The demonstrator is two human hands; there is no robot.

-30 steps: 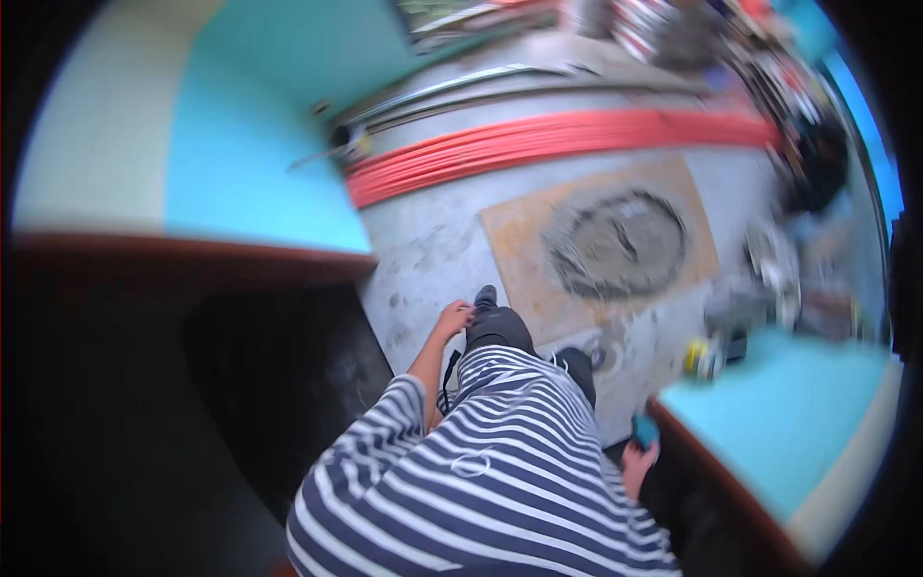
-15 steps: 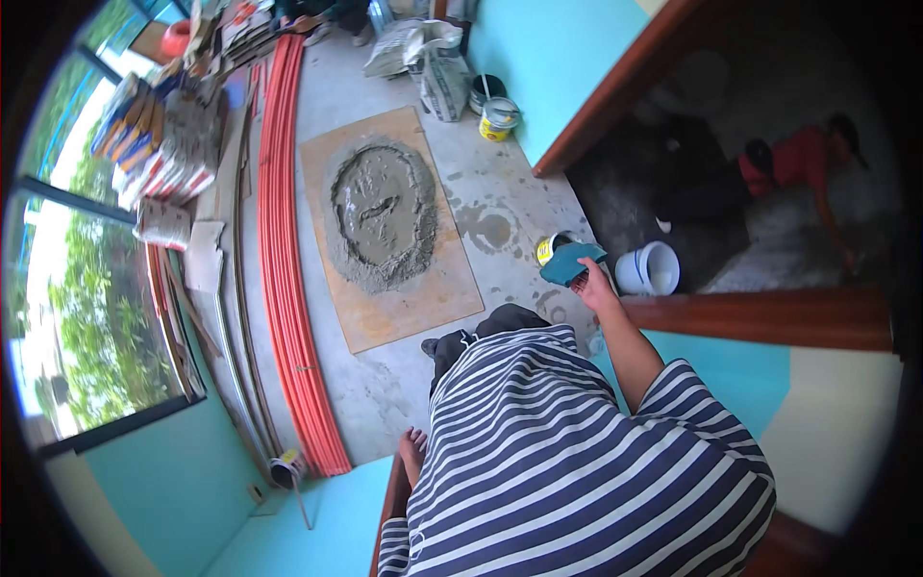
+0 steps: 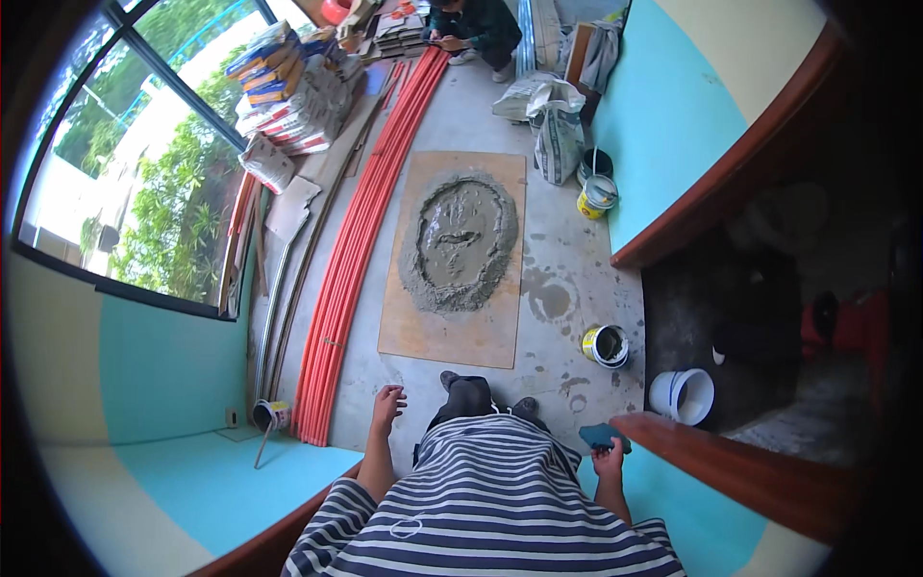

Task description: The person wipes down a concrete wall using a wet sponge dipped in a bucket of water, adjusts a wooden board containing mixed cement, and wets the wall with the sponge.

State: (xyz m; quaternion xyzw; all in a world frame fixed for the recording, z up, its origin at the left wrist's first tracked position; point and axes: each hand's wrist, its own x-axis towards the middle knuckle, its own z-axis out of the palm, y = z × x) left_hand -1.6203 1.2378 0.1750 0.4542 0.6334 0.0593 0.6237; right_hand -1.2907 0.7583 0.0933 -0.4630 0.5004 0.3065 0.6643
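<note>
My right hand (image 3: 608, 460) grips a dark teal, flat piece with an uneven outline (image 3: 598, 436) by its near edge, low beside the brown door frame; I cannot make out its exact kind. Held out at the left of my body, my left hand (image 3: 388, 404) is empty, its fingers loosely bent and apart. Ahead of my feet, a ring of wet grey mortar (image 3: 461, 242) with a soupy middle lies on a tan board (image 3: 447, 343). The bucket nearest my right hand is white (image 3: 682, 396), tipped toward the doorway. Beyond it stands a yellow-and-white pail (image 3: 605, 345).
Long red pipes (image 3: 361, 260) run along the floor on the left. Stacked bags (image 3: 293, 101) stand by the window. A person (image 3: 476, 34) crouches at the far end. Another in red (image 3: 846, 327) is in the dark doorway. A small paint can (image 3: 272, 415) sits at the near left.
My view has swung left and my body has straightened. The teal piece has moved from beside the pail back toward my body, still in my right hand. My left hand has risen forward.
</note>
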